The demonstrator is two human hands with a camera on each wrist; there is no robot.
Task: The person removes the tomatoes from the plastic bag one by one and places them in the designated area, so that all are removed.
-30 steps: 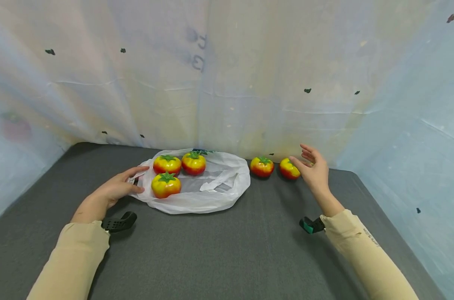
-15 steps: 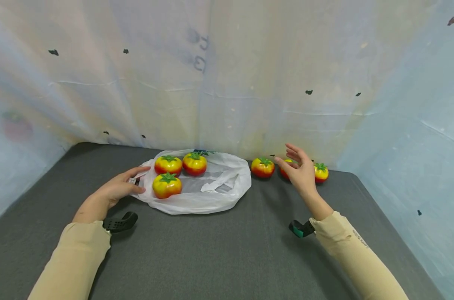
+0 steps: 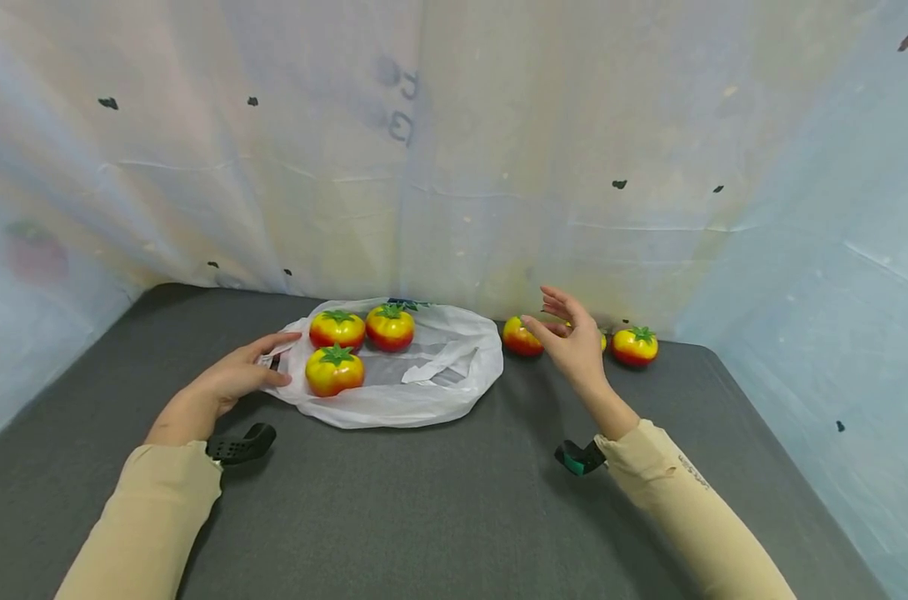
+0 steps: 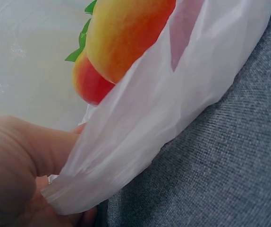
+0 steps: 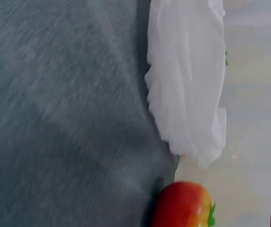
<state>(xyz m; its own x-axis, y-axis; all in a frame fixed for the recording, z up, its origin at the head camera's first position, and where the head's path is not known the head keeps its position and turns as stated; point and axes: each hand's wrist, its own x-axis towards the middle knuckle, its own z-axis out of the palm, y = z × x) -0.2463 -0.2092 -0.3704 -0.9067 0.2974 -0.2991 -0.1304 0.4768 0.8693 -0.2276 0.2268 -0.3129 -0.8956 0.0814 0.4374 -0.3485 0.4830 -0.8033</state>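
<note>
A white plastic bag [image 3: 394, 408] lies spread with its mouth open, holding three red-and-yellow tomatoes with green tops; the nearest is a tomato [image 3: 334, 372]. My left hand [image 3: 232, 379] pinches the bag's left edge, and the left wrist view shows the thumb against the plastic [image 4: 121, 156]. Over on the right, my right hand [image 3: 577, 350] hovers with fingers spread and holds nothing. Its thumb overlaps a tomato [image 3: 520, 337] beside the bag. That hand hides most of another tomato [image 3: 603, 342]. In the right wrist view, one tomato [image 5: 182, 205] sits below the bag [image 5: 187, 80].
Farther right, a third loose tomato [image 3: 635, 347] stands near the back edge of the dark grey table [image 3: 424, 517]. A pale plastic sheet [image 3: 484, 150] hangs directly behind the table, and a bluish sheet [image 3: 821, 275] borders the right side.
My right hand has moved left, past the middle loose tomato toward the one by the bag. The rightmost tomato has come into view. My left hand keeps its hold on the bag.
</note>
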